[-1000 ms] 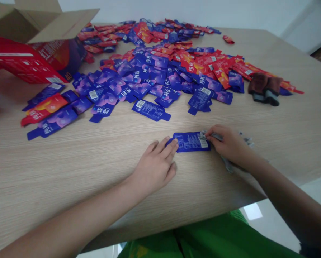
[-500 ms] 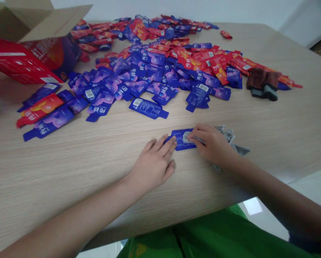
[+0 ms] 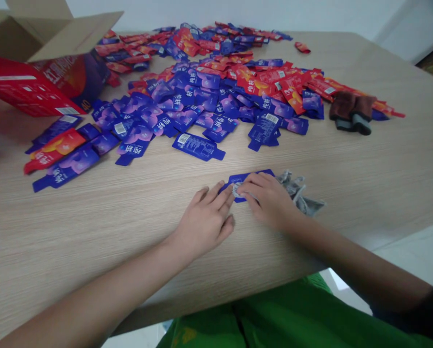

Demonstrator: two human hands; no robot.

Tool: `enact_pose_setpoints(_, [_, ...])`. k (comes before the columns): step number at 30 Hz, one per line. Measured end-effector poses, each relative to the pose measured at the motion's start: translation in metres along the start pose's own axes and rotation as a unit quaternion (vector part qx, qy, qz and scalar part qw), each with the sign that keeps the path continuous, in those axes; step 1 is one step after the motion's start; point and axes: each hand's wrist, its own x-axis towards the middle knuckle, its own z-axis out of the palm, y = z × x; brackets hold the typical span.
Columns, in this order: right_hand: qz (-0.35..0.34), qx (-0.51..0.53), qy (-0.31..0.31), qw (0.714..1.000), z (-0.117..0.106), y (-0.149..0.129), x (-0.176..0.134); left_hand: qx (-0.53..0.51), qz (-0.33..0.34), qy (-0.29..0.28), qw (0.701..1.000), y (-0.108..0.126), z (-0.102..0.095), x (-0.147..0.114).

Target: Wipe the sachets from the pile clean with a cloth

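A flat blue sachet (image 3: 238, 178), printed side up, lies on the table in front of me. My left hand (image 3: 208, 217) lies with its fingers stretched out, the fingertips resting on the sachet's narrow spout end. With its fingers closed on a crumpled grey cloth (image 3: 305, 202), my right hand (image 3: 265, 195) presses a bunched bit of it onto the sachet's face. The rest of the cloth trails out to the right, behind that hand. Part of the sachet is hidden under the right hand.
Beyond the hands spreads a large heap of purple and red sachets (image 3: 198, 96). An open cardboard box (image 3: 67, 84) stands at the back left. Brown and grey fabric items (image 3: 352, 113) sit at the right of the heap. The wooden table's (image 3: 129, 241) front edge is near my green clothing.
My right hand has slid left along the sachet with the cloth, closer to my left fingers. My left hand has stayed nearly in place.
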Motion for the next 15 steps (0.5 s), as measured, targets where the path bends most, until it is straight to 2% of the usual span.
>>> enact_pose_setpoints(3, [0.039, 0.01, 0.008, 0.999, -0.004, 0.02, -0.012, -0.004, 0.0, 0.004, 1.0, -0.001, 0.0, 0.0])
enact_pose_setpoints(6, [0.114, 0.045, 0.025, 0.992, -0.02, 0.052, -0.026, -0.007, 0.001, 0.007, 1.0, -0.001, 0.001, 0.0])
enact_pose_setpoints(8, [0.151, 0.044, 0.032, 0.987, -0.03, 0.063, -0.03, -0.005, 0.0, 0.006, 1.0, -0.001, 0.002, 0.0])
enact_pose_setpoints(11, [0.154, 0.043, 0.073, 0.984, -0.036, 0.053, -0.026, 0.0, -0.001, 0.007, 1.0, -0.001, 0.003, 0.0])
enact_pose_setpoints(13, [0.114, 0.062, 0.093, 0.987, -0.032, 0.033, -0.017, 0.004, -0.001, 0.008, 1.0, 0.0, 0.002, 0.0])
enact_pose_setpoints(15, [0.051, 0.065, 0.075, 0.994, -0.02, 0.014, -0.01, 0.007, -0.001, 0.006, 1.0, 0.0, 0.002, 0.0])
